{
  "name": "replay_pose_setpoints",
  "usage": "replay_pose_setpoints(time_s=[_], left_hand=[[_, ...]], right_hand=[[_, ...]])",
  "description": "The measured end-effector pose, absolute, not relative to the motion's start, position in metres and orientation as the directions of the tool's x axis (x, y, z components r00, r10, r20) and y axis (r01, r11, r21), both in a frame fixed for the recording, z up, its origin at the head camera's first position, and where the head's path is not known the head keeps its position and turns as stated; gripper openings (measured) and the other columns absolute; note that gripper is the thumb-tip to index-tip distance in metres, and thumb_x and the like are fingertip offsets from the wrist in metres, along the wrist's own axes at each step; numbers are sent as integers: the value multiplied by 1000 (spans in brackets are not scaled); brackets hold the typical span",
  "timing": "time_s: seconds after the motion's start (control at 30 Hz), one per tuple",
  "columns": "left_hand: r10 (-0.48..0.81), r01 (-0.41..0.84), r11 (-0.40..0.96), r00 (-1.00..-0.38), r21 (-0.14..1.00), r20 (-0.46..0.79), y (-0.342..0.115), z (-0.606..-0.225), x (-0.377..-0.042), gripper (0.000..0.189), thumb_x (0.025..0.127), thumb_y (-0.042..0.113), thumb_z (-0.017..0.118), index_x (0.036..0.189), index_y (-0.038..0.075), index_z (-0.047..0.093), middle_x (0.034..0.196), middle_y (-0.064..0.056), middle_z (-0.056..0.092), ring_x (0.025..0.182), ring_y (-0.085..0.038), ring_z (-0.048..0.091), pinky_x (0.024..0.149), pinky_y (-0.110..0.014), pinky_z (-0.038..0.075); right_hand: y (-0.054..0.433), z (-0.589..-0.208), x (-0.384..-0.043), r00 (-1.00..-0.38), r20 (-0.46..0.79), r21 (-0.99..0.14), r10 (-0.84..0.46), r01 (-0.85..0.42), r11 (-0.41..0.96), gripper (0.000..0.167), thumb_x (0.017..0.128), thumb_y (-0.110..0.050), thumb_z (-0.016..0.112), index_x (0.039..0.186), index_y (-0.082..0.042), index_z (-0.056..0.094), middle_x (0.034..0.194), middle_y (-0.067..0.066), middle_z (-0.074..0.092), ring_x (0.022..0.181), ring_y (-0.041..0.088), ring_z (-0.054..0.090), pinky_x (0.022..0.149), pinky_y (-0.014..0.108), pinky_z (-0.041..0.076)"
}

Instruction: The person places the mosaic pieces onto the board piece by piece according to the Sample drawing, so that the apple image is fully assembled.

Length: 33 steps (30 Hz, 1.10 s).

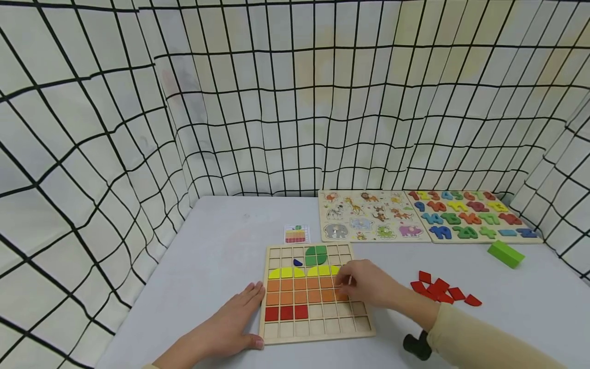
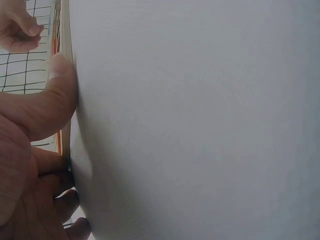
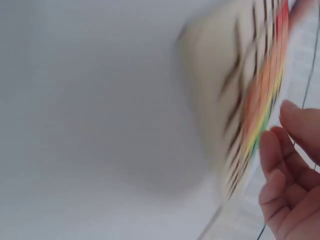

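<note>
A wooden grid board [image 1: 318,328] lies flat in front of me. It holds green leaf-like pieces [image 1: 316,255], a dark blue piece [image 1: 297,263], yellow curved pieces [image 1: 287,273], two rows of orange squares [image 1: 300,296] and three red squares [image 1: 286,313] at the left. Along the board's left edge rests my left hand [image 1: 235,320], fingers extended and thumb at the near corner. My right hand [image 1: 369,282] is over the right end of the orange rows, fingers loosely bent. In the right wrist view, no piece shows between its thumb and fingertips.
Loose red pieces [image 1: 432,291] lie right of the board, with a green block [image 1: 506,254] beyond. Behind stand a small pattern card [image 1: 296,234], an animal puzzle [image 1: 369,218] and a number puzzle [image 1: 470,218]. Black-lined netting [image 1: 295,102] surrounds the table.
</note>
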<state>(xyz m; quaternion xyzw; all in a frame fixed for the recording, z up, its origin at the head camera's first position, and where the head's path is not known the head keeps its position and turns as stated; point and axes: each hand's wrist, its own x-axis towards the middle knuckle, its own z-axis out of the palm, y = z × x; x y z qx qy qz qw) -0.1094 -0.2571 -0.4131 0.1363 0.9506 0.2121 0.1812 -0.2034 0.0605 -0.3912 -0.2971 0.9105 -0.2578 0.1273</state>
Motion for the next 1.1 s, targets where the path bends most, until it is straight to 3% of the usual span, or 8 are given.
replay_pose_setpoints(time_s=[0.17, 0.4, 1.1], left_hand=[[325, 178, 882, -900, 436, -290, -258, -413, -109, 106, 76, 40, 87, 157, -4, 33, 168, -19, 28, 158, -39, 17, 124, -63, 23], [314, 168, 887, -904, 431, -292, -259, -412, -109, 107, 76, 40, 87, 157, -4, 33, 167, -20, 28, 158, -39, 17, 124, -62, 22], [339, 185, 870, -897, 458, -283, -256, -412, -109, 107, 76, 40, 87, 157, -5, 33, 168, -20, 27, 159, -40, 15, 124, -63, 21]], right_hand=[[140, -392, -226, -875, -87, -497, -475, -375, 782, 11, 91, -7, 75, 102, -9, 75, 91, -3, 69, 82, 13, 57, 72, 26, 54], [218, -397, -245, -920, -166, -461, -356, -246, 852, 24, 91, -11, 75, 112, -1, 72, 95, 4, 71, 85, 16, 60, 75, 32, 58], [226, -402, -247, -910, -212, -446, -355, -233, 864, 19, 89, -12, 78, 104, -4, 68, 92, 2, 65, 87, 17, 57, 78, 34, 56]])
